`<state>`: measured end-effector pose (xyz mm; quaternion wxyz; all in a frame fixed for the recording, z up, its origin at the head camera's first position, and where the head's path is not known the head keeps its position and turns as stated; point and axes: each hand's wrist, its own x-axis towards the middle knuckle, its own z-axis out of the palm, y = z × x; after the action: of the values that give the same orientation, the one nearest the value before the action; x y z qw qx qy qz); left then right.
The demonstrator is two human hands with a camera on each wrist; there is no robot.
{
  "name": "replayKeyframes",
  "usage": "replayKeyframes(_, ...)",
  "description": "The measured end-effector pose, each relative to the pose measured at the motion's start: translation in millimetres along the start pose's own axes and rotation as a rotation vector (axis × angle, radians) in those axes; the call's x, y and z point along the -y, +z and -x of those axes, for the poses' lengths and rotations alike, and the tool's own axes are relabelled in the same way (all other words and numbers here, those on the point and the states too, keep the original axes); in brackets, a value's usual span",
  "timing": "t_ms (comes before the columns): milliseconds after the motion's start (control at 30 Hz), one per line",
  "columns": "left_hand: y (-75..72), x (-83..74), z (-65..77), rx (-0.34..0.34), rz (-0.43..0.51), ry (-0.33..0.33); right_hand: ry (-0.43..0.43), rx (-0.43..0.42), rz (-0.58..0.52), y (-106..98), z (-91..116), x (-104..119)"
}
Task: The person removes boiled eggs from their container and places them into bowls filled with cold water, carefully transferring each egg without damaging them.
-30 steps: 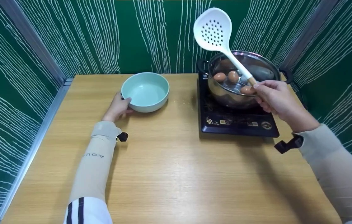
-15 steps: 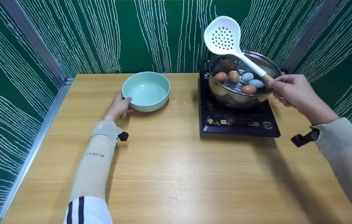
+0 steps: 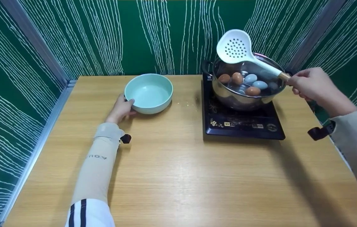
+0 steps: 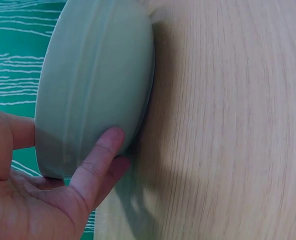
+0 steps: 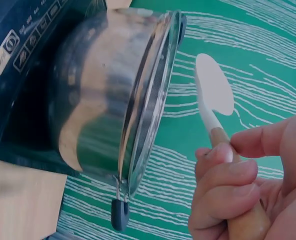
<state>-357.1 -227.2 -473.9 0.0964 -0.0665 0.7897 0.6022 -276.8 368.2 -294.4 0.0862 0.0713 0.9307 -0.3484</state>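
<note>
At the back left of the table, my left hand (image 3: 121, 108) grips a mint-green bowl (image 3: 151, 110). Its thumb lies over the rim, and the left wrist view has the fingers along the outer wall (image 4: 103, 75). My right hand (image 3: 315, 83) holds a white slotted spoon (image 3: 235, 47) by its wooden handle. The spoon slants over the steel pot (image 3: 244, 102), its perforated head raised above the far rim with nothing on it. Down in the pot lie several eggs, some brown (image 3: 253, 91) and some pale blue (image 3: 259, 84). In the right wrist view, curled fingers (image 5: 235, 195) wrap the handle.
The pot stands on a black induction cooktop (image 3: 244, 127) at the back right of the wooden table (image 3: 178, 176). Small pale crumbs (image 3: 183, 104) lie between bowl and cooktop. Green walls (image 3: 146, 37) with white lines close in the back and sides.
My right hand has moved right with the slotted spoon, whose head has come down and right. The blue eggs behind the handle have come into view. My left hand and the bowl stay put.
</note>
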Motion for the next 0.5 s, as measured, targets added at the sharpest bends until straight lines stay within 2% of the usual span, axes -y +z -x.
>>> replayKeyframes(267,1.5,-1.6,1.2,-0.008,-0.013,-0.001,0.016,0.002,0.120,-12,-3,-1)
replayKeyframes(500,2.6,-1.3,1.5,-0.005,0.037,0.020,-0.016,-0.031,0.255,-12,-5,1)
